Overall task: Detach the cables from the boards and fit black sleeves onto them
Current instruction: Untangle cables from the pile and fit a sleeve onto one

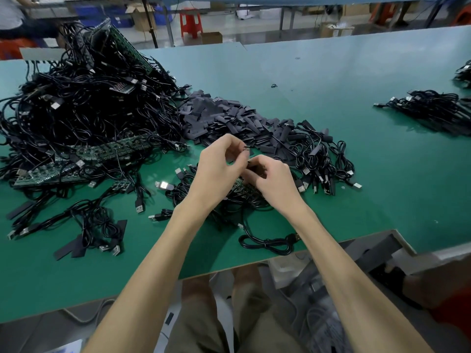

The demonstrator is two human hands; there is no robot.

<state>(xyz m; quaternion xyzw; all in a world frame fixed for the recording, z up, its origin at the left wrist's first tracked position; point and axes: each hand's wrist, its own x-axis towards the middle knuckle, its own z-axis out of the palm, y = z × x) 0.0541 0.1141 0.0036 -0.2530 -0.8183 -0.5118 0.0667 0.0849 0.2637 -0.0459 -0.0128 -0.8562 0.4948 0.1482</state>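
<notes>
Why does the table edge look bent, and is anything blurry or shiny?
Head view: the wide lens bows the edges of the green table; the left hand and right hand are sharp; the room top left is smeared; one USB plug glints; a soft shadow edges the far cable bundle.

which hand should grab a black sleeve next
Probably the right hand: the sleeve pile lies just beyond its fingers, and it only grips the board strip, while the left hand pinches the cable end.
</notes>
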